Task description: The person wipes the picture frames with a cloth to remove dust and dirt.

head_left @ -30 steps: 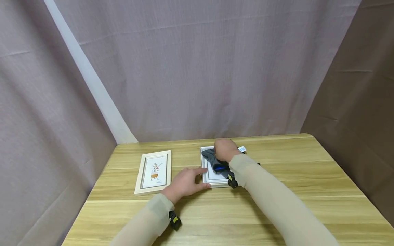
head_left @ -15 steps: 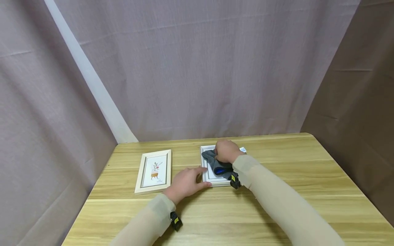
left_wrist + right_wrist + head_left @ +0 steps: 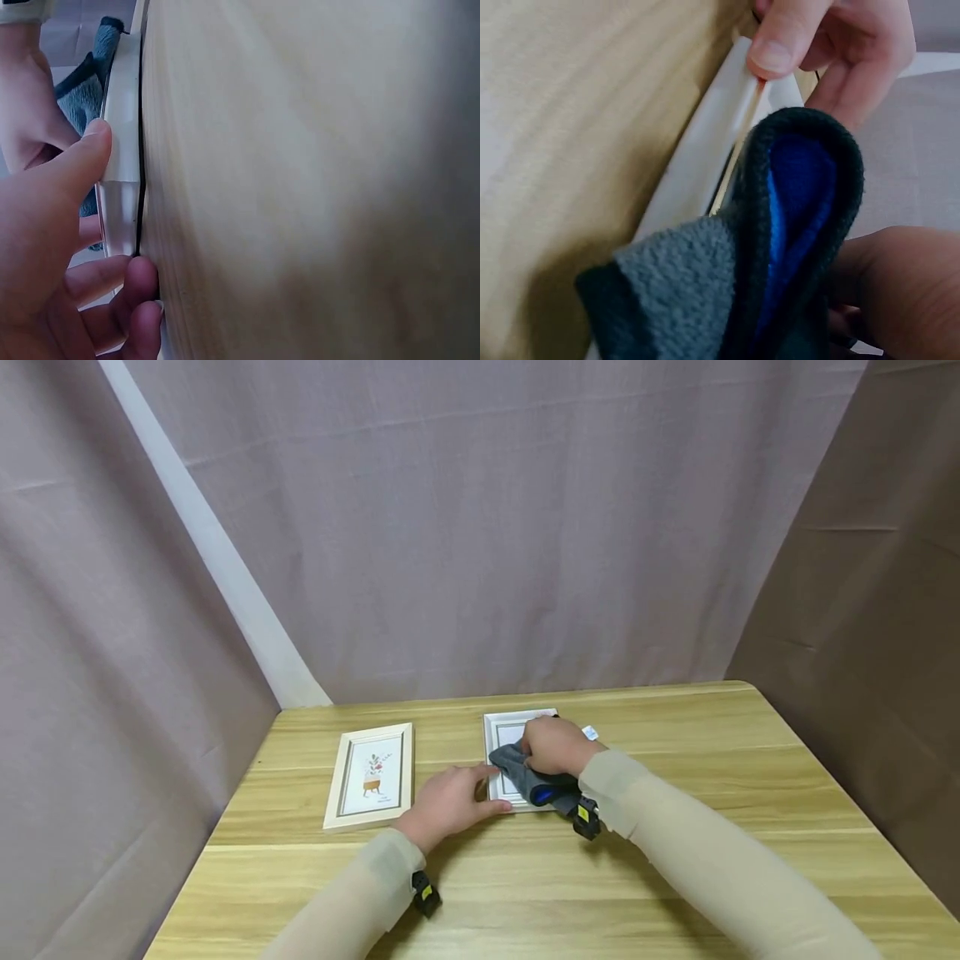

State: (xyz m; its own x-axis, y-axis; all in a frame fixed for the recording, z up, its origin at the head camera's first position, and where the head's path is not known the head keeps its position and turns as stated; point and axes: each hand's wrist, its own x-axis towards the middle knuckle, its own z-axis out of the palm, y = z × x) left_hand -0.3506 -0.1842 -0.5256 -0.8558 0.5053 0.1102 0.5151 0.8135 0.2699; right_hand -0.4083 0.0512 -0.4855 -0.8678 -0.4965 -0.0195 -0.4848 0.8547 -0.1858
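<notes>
Right hand (image 3: 558,746), gripping the fleecy gray cloth (image 3: 522,772), now sits further down the white picture frame (image 3: 501,728); left hand (image 3: 448,802), pinching its corner, should brace firmly.

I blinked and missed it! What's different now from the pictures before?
The right hand slid the cloth closer to the person, down the white frame. Now more of the frame's far end shows. Nothing new was picked up or let go. The left hand still holds the frame's near left corner, and the flower picture still lies on the left.
</notes>
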